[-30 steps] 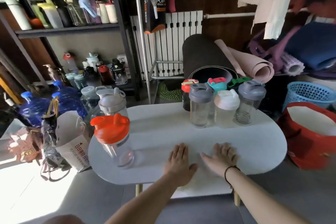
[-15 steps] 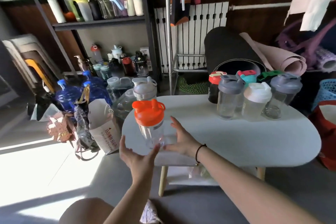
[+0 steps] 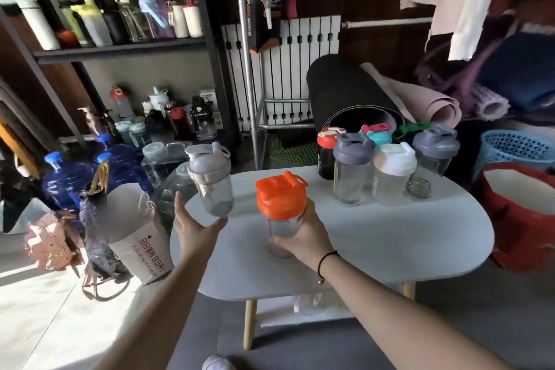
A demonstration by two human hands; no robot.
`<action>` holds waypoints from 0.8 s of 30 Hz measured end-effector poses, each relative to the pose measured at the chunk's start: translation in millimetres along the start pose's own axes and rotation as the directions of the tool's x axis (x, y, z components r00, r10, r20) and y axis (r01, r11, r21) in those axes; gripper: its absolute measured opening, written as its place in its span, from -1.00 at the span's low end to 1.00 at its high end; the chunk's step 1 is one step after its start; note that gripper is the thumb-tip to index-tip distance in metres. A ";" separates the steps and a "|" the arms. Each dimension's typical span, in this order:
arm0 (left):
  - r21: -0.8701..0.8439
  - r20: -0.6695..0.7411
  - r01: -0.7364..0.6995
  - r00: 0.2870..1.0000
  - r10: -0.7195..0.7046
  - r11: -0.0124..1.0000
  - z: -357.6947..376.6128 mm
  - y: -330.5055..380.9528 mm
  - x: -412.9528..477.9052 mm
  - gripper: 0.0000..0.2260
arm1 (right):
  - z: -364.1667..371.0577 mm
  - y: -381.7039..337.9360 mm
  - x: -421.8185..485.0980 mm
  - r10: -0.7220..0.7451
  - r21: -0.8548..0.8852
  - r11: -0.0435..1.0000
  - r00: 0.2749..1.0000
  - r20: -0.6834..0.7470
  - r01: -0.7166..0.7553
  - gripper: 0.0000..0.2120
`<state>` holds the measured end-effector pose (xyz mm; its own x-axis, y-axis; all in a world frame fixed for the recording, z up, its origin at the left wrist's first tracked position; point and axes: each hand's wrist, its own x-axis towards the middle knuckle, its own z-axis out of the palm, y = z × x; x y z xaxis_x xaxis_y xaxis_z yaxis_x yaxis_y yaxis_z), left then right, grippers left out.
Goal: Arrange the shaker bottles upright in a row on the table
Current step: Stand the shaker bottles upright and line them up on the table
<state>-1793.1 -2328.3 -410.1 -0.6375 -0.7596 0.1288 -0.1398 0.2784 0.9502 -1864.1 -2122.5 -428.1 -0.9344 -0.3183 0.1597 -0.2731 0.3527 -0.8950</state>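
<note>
While right hand fingers wrap orange-lidded shaker, left hand fingers spread beside grey-lidded shaker.

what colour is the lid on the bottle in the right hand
Orange: the bottle held by the right hand has a bright orange lid, clearest in the head view.

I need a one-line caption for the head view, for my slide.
Right hand grips the orange-lid shaker on the white table; left hand reaches, open, toward the grey-lid shaker.
</note>
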 end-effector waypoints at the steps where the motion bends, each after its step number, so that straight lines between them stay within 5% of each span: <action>1: 0.009 0.025 0.009 1.000 -0.009 1.000 4.4 2.9 12.6 -0.01 | -12.0 5.4 -1.1 -0.002 -0.013 1.000 1.000 -0.022 0.002 -0.11; 6: -0.131 0.107 -0.033 0.993 0.047 0.991 40.1 -8.6 58.5 0.05 | -85.8 26.6 -0.5 0.030 -0.050 0.998 0.984 -0.176 -0.040 -0.13; 9: -0.144 0.025 0.011 1.000 -0.008 0.989 54.8 -24.0 73.8 0.01 | -134.3 40.1 0.1 0.069 -0.069 0.994 0.968 -0.239 -0.088 -0.15; 14: 0.187 -0.063 0.062 0.997 -0.050 0.980 62.1 -30.3 84.2 -0.13 | -200.9 71.6 -1.8 0.116 -0.121 0.978 0.925 -0.362 -0.170 -0.21; 17: 0.255 0.000 0.045 0.999 -0.046 0.966 79.0 -13.7 58.9 -0.17 | -228.4 89.4 -2.6 0.135 -0.126 0.968 0.878 -0.459 -0.215 -0.13; 24: 0.008 0.408 -0.201 0.895 0.180 0.980 182.3 29.8 -77.6 -0.35 | -266.8 118.4 0.9 0.201 -0.049 0.958 0.786 -0.585 -0.281 -0.14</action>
<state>-1886.0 -2153.9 -443.4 -0.9051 -0.3897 0.1704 -0.0153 0.4303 0.9026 -1958.3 -1846.3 -422.8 -0.9229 0.3351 0.1896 -0.0103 0.4708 -0.8822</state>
